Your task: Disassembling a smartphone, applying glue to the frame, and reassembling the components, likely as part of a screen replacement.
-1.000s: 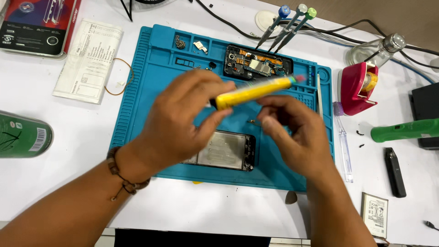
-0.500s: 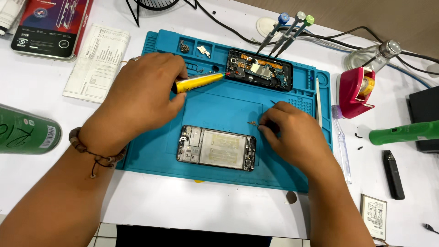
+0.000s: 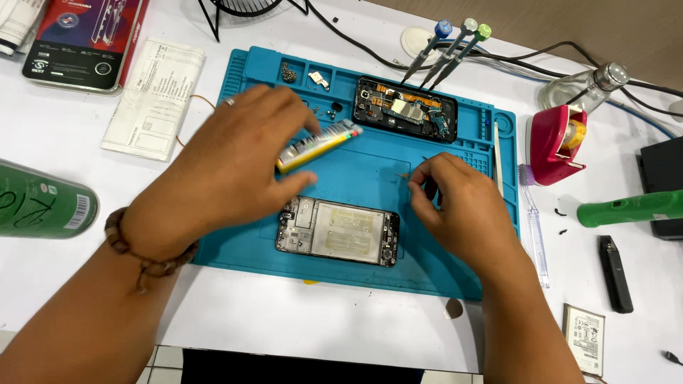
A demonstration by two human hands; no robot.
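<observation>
- Left hand (image 3: 228, 167) clenched around a yellow screwdriver (image 3: 318, 144), blurred, its tip pointing toward 2 o'clock, held above the blue repair mat (image 3: 370, 174).
- Beaded bracelet (image 3: 139, 252) on the left wrist.
- Right hand (image 3: 462, 210) resting on the mat at about 3 o'clock from the mat's centre, fingertips pinched together near a tiny part too small to identify; whether anything is gripped, cannot tell.
- Phone frame with its inner plate showing (image 3: 338, 232) lying flat on the mat at 6 o'clock, between the two hands, just below the screwdriver.
- Opened phone body with exposed circuit board (image 3: 405, 109) at 12 o'clock on the mat, well apart from the frame.
- Small screws and metal bits (image 3: 288, 71) in the mat's compartments at 11 o'clock.
- Three precision screwdrivers with blue, grey and green caps (image 3: 455, 43) leaning over the opened phone body at 1 o'clock.
- Pink tape dispenser (image 3: 558, 142) on the white surface (image 3: 284, 320) at 3 o'clock, off the mat.
- Green-handled tool (image 3: 626, 208) and a slim black device (image 3: 615, 274) further toward 4 o'clock.
- Green spray can (image 3: 39, 203) lying on its side at 9 o'clock.
- Folded paper leaflet (image 3: 153, 99) at 10 o'clock, beside the mat's edge.
- Flat phone battery (image 3: 583, 338) at 5 o'clock.
</observation>
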